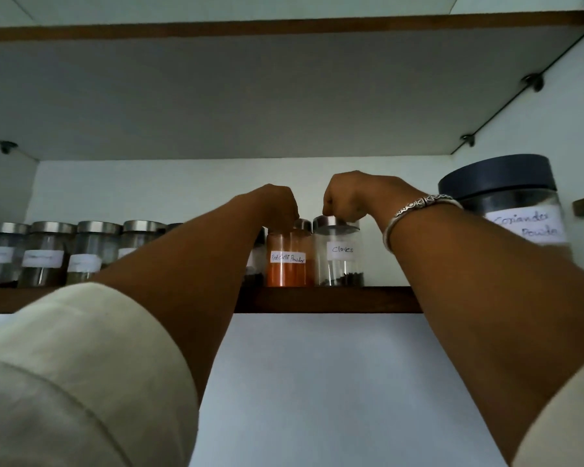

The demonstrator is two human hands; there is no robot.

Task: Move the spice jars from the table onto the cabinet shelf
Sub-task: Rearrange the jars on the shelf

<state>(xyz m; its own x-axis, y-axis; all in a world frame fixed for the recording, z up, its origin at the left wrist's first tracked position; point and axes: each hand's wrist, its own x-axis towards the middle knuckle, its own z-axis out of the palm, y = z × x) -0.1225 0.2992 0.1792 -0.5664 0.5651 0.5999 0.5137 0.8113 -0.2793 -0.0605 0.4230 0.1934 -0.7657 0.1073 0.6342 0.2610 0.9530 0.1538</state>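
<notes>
Both arms reach up to the wooden cabinet shelf (334, 299). My left hand (279, 205) grips the top of the red chilli powder jar (287, 261), which stands on the shelf with orange powder inside. Right beside it stands the cloves jar (338, 256), a glass jar with a steel lid. My right hand (346, 197) holds that lid from above with curled fingers. A silver bangle sits on the right wrist.
Several steel-lidded labelled jars (44, 254) line the shelf at the left. A large coriander powder jar (506, 203) with a dark lid stands at the right. Another shelf board (284, 92) hangs above. A white wall lies below the shelf.
</notes>
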